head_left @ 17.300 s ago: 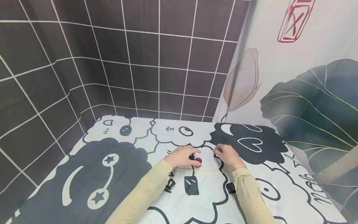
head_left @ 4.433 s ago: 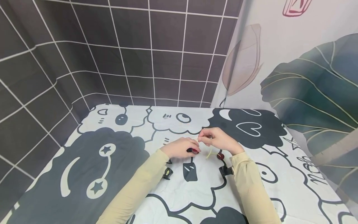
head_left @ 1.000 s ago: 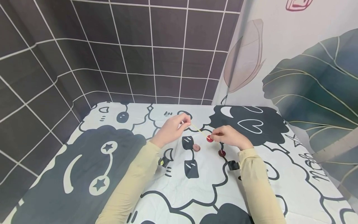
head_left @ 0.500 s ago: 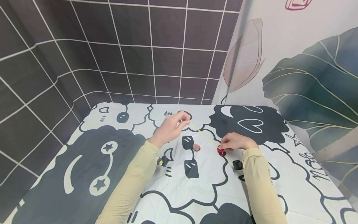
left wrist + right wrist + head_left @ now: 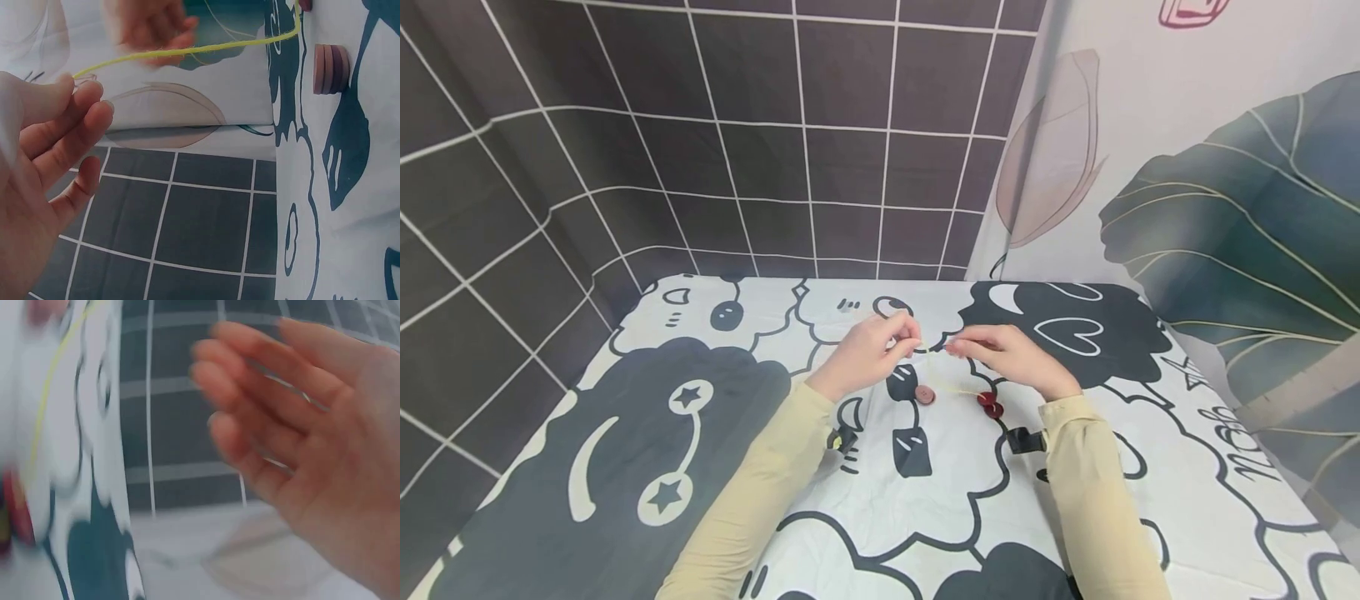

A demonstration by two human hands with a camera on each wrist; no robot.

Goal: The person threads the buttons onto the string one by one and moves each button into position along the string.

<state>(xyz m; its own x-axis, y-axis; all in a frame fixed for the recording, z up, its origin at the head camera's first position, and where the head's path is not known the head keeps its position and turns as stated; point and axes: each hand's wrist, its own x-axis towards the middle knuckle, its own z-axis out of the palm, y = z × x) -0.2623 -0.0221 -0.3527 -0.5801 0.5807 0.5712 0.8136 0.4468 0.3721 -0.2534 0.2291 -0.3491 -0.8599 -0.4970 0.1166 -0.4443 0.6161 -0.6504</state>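
My left hand point(image 5: 868, 354) pinches one end of a yellow string point(image 5: 206, 48) between thumb and forefinger, raised above the cloth. From there the string hangs down and runs right to two red buttons point(image 5: 989, 405), which lie touching on the cloth with the string at them. My right hand point(image 5: 1011, 358) is in the air just right of the left one. Its fingers are loosely bent and hold nothing, as the right wrist view shows. Below the hands stands a small stack of pinkish and dark buttons point(image 5: 331, 69); from the head view only its pink top button point(image 5: 925, 395) shows.
A white cloth with black cartoon drawings point(image 5: 880, 508) covers the table. Dark grid-patterned fabric point(image 5: 760, 158) hangs behind and to the left, and a leaf-printed curtain point(image 5: 1232, 217) hangs at the right. Black wrist cameras point(image 5: 1025, 440) sit at the sleeves.
The right hand slid a red button along the string to the other one, let go, and rose toward the left hand. The left hand shifted slightly, and the string went slack.
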